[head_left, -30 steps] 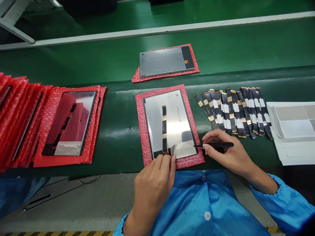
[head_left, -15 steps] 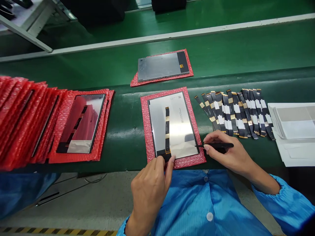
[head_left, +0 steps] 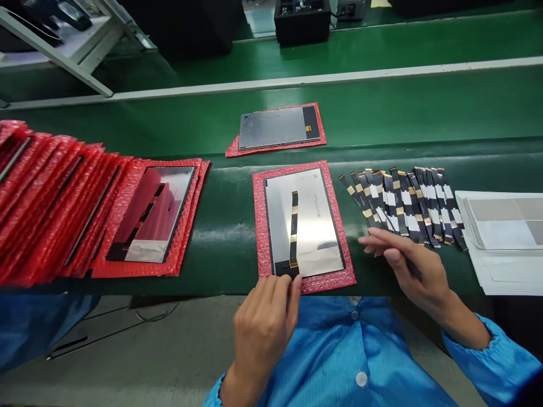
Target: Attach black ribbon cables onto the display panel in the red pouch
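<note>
An LCD screen panel (head_left: 311, 226) lies silver side up on a pink bubble-wrap pouch (head_left: 261, 226). A black and gold flex cable (head_left: 293, 229) runs lengthwise over it, its lower end at the panel's dark corner. At that near edge the bent fingers and thumb of my left hand (head_left: 265, 316) close on the panel. My right hand (head_left: 413, 274) hovers to the right of the pouch, its index finger stretched towards the loose flex cables (head_left: 403, 203). Dark tweezers (head_left: 412, 269) are tucked in its grip, mostly hidden by the fingers.
Red bubble pouches (head_left: 46, 209) lean in a row at the left, with another screen panel (head_left: 155, 215) on the front one. A further panel (head_left: 275, 129) rests on a pouch behind. White sheets (head_left: 504, 271) are stacked at the right. A pale rail (head_left: 297, 82) crosses behind.
My right hand has drawn the tweezers off the panel's lower right edge and moved right, turning them into its palm. My left hand stays at the near edge. The view has tilted up slightly.
</note>
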Demonstrator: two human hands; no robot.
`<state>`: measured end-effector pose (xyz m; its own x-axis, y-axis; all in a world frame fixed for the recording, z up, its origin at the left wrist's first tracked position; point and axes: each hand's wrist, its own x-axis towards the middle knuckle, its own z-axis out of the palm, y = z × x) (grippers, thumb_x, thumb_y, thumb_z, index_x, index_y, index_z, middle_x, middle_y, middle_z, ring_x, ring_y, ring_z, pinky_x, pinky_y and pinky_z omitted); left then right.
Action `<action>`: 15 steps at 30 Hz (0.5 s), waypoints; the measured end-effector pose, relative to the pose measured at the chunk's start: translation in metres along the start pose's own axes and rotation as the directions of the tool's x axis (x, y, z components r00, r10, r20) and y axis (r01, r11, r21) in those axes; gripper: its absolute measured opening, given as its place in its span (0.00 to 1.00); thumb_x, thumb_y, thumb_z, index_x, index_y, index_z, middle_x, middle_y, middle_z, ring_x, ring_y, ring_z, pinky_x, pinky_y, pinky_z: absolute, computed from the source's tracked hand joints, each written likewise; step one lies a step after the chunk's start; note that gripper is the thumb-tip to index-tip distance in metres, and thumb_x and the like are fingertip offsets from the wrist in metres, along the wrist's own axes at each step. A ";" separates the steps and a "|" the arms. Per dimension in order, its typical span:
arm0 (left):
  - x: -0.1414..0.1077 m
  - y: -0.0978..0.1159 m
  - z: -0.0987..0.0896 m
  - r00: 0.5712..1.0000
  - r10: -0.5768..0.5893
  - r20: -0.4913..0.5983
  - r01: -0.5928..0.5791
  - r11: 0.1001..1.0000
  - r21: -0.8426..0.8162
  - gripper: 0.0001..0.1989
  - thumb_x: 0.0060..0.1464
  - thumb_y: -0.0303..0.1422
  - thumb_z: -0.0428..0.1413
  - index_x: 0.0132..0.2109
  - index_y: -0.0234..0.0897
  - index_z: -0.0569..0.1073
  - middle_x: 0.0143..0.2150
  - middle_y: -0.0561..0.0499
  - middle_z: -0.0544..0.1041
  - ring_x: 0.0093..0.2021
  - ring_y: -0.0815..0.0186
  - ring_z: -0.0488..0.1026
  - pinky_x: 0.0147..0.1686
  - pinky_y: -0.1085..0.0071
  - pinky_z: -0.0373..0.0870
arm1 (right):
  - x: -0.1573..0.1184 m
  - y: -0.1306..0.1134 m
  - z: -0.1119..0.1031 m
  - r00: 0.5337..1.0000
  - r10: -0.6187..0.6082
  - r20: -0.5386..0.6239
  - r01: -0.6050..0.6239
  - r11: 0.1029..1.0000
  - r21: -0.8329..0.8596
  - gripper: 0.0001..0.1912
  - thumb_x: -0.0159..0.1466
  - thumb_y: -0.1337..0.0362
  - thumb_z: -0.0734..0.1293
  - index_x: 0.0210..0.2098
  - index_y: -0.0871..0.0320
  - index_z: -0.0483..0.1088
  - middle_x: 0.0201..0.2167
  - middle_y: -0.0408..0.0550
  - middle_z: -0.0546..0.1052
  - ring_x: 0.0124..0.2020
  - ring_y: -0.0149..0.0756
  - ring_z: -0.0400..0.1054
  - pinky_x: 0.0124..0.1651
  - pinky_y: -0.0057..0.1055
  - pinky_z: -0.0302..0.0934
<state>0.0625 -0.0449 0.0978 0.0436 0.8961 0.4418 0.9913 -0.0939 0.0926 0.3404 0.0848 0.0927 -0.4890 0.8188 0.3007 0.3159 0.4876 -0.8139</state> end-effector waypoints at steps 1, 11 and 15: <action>0.001 0.001 0.001 0.998 0.060 -0.034 -0.062 0.997 -0.055 0.04 0.73 0.31 0.60 0.44 0.37 0.77 0.35 0.50 0.81 0.33 0.61 0.77 0.36 0.62 0.70 | 0.000 -0.001 0.000 0.996 -0.064 0.066 0.065 0.998 -0.021 0.25 0.76 0.64 0.63 0.68 0.38 0.73 0.53 0.47 0.87 0.50 0.40 0.84 0.56 0.31 0.79; 0.008 -0.002 0.030 0.922 0.388 -0.015 -0.383 0.901 -0.205 0.18 0.75 0.31 0.56 0.65 0.28 0.77 0.63 0.45 0.84 0.63 0.57 0.79 0.65 0.53 0.72 | 0.016 -0.003 0.030 0.819 -0.383 0.426 0.500 0.842 -0.204 0.33 0.77 0.75 0.59 0.79 0.56 0.59 0.66 0.55 0.79 0.71 0.44 0.70 0.78 0.52 0.61; 0.012 -0.004 0.033 0.924 0.381 -0.010 -0.376 0.908 -0.187 0.19 0.75 0.35 0.55 0.66 0.32 0.76 0.64 0.45 0.83 0.63 0.57 0.80 0.63 0.54 0.78 | 0.018 -0.001 0.032 0.838 -0.377 0.395 0.505 0.810 -0.298 0.37 0.72 0.78 0.57 0.79 0.56 0.58 0.70 0.54 0.75 0.75 0.40 0.65 0.80 0.47 0.57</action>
<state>0.0631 -0.0198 0.0734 0.4170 0.7882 0.4527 0.8599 -0.5034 0.0843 0.3055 0.0892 0.0828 -0.8497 0.3829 0.3625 0.2513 0.8985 -0.3600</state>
